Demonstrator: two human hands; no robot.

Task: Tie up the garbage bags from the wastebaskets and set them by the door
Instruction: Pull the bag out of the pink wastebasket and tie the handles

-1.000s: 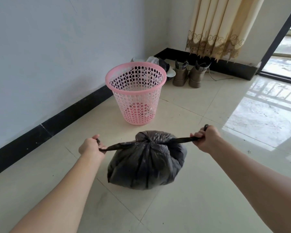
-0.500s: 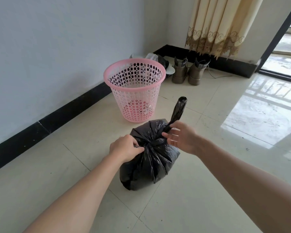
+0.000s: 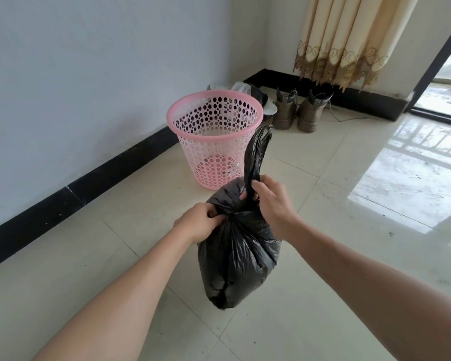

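1. A full black garbage bag (image 3: 238, 259) is gathered at the neck between both hands, its bottom low over the tiled floor (image 3: 323, 321); whether it touches the tiles cannot be told.
2. The left hand (image 3: 197, 225) has its grip closed on bunched plastic at the left of the neck.
3. The right hand (image 3: 272, 201) has its grip closed around the base of a twisted tail (image 3: 257, 152) of the bag, which stands upright.
4. A pink perforated wastebasket (image 3: 214, 138) stands just behind the bag, near the wall.
5. A pair of brown boots (image 3: 297, 110) sits farther back, below a cream curtain (image 3: 349, 40).
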